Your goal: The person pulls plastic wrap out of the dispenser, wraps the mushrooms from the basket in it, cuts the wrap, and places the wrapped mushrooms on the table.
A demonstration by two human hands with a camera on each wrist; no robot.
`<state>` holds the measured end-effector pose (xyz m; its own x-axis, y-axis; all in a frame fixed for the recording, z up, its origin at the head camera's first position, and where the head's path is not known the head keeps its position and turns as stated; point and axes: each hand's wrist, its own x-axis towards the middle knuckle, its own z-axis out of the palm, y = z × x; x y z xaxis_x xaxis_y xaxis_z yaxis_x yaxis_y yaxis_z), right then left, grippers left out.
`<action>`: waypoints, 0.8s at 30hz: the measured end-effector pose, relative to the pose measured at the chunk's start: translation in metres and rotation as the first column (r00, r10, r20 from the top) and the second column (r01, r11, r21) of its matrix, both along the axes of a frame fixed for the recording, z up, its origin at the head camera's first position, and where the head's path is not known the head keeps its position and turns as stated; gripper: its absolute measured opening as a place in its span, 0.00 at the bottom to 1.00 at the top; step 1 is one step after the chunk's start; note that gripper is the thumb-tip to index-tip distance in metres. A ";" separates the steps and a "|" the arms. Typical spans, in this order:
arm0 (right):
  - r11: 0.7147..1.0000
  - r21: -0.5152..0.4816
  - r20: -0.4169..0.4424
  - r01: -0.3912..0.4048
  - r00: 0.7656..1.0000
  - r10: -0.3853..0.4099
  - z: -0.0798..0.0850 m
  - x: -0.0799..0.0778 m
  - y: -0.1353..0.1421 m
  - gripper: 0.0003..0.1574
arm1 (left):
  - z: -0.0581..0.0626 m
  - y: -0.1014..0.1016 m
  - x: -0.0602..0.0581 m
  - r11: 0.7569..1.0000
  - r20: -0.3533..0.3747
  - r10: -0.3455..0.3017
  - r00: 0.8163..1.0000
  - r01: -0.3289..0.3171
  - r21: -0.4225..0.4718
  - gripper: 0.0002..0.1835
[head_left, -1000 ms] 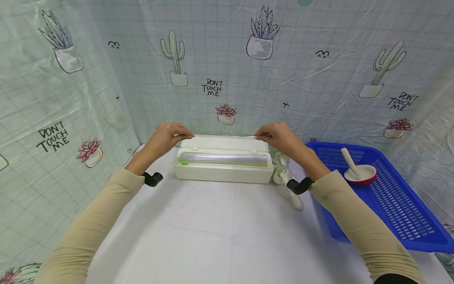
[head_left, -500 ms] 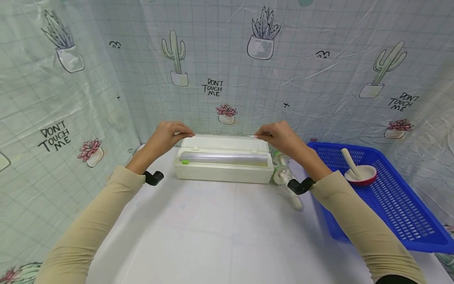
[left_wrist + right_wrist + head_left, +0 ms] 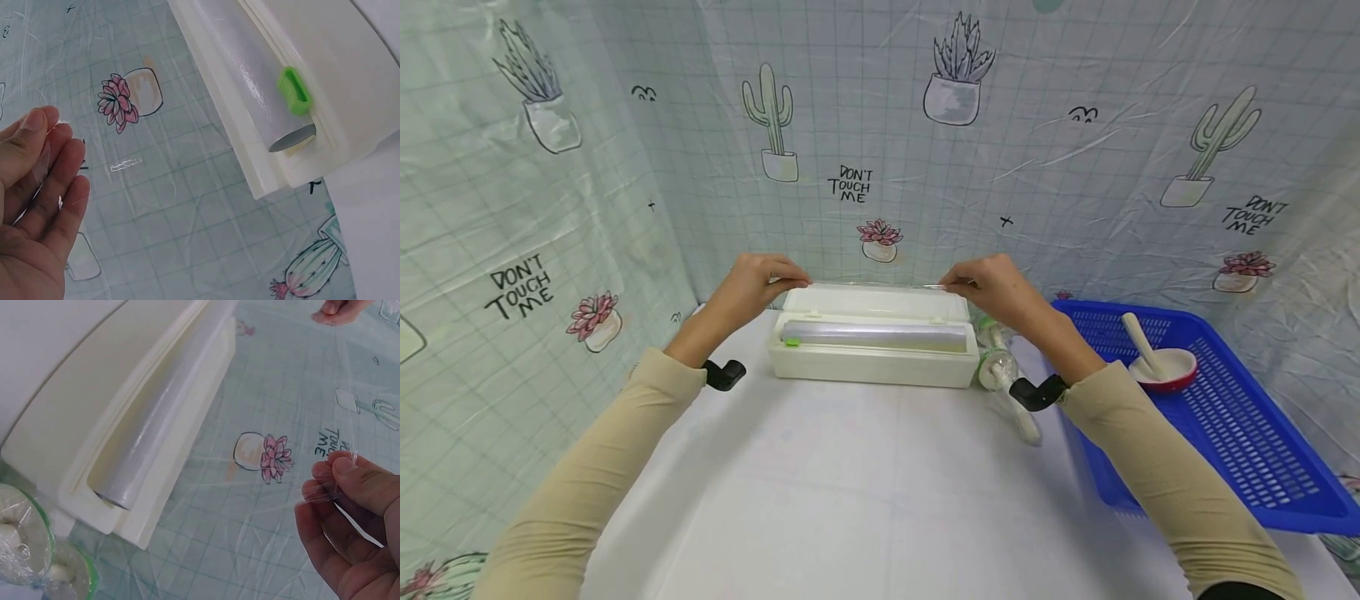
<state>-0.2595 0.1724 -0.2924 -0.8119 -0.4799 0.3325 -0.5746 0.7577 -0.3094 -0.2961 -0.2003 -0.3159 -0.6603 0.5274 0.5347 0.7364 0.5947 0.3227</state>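
Observation:
My left hand point(image 3: 754, 279) and right hand point(image 3: 988, 279) pinch an edge of clear cling film point(image 3: 125, 165) between thumb and fingertips. The film stretches between them above the raised lid point(image 3: 876, 302) of a white cling film dispenser box point(image 3: 872, 369). Inside the box lies the shiny film roll point(image 3: 880, 334), seen close up in both wrist views. A green slide cutter point(image 3: 292, 92) sits on the box's rail near its left end. Each hand is held just behind a top corner of the lid. The film is so transparent that its full extent is hard to make out.
Film-wrapped bowls with green rims point(image 3: 998, 369) and a pale handle lie against the box's right end. At the right stands a blue basket point(image 3: 1247, 417) holding a red-and-white bowl point(image 3: 1180, 367) with a pale spoon point(image 3: 1138, 340). A patterned curtain point(image 3: 880, 125) hangs behind.
Both hands keep pinching the film and have risen very slightly. The box, its lid and the basket stay in place.

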 end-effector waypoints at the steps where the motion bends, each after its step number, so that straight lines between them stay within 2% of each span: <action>1: 1.000 0.003 0.000 0.003 1.000 -0.003 0.000 0.000 0.000 0.09 | 0.000 0.000 0.000 1.000 -0.002 0.001 1.000 -0.002 -0.003 0.06; 14: 1.000 0.001 -0.018 -0.006 1.000 0.006 0.005 0.002 0.000 0.09 | 0.004 0.000 0.001 1.000 0.008 -0.005 1.000 0.005 -0.004 0.07; 24: 1.000 -0.014 -0.034 -0.018 0.999 0.017 0.004 0.001 0.001 0.09 | 0.005 0.001 0.000 1.000 -0.021 -0.025 0.999 0.025 0.003 0.06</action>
